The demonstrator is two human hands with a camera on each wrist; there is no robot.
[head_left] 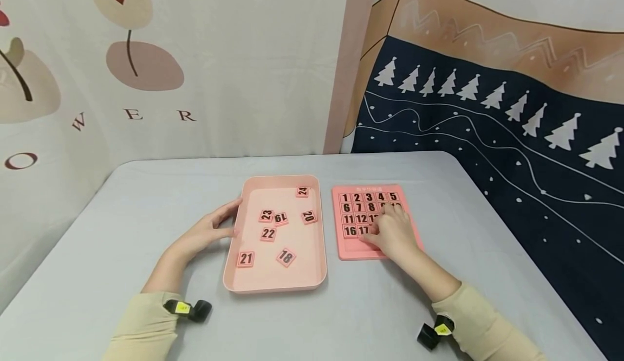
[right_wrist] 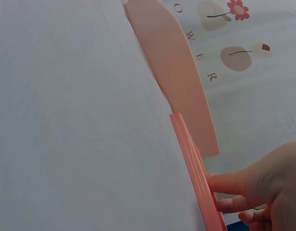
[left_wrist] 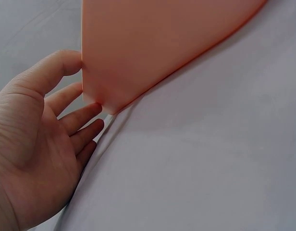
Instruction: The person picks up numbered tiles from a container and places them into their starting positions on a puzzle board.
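On the table, a pink tray (head_left: 292, 279) holds several loose number tiles, among them a 22 tile (head_left: 268, 234) and an 18 tile (head_left: 286, 257). My left hand (head_left: 207, 231) touches the tray's left side, its thumb and fingers spread along the outer wall. To the right lies a pink number board (head_left: 351, 252) with rows of tiles starting at 1. Over its right half is my right hand (head_left: 397, 236), thumb tip at the 17 tile (head_left: 363, 230). In the right wrist view, the thumb and a finger reach the board's face. The hand hides several tiles in the lower rows.
A pale cloth covers the table (head_left: 365, 307). Behind it hangs a light curtain (head_left: 253, 68) with flower prints, beside a dark cloth (head_left: 439, 117) with white trees. Black cameras are strapped to both wrists.
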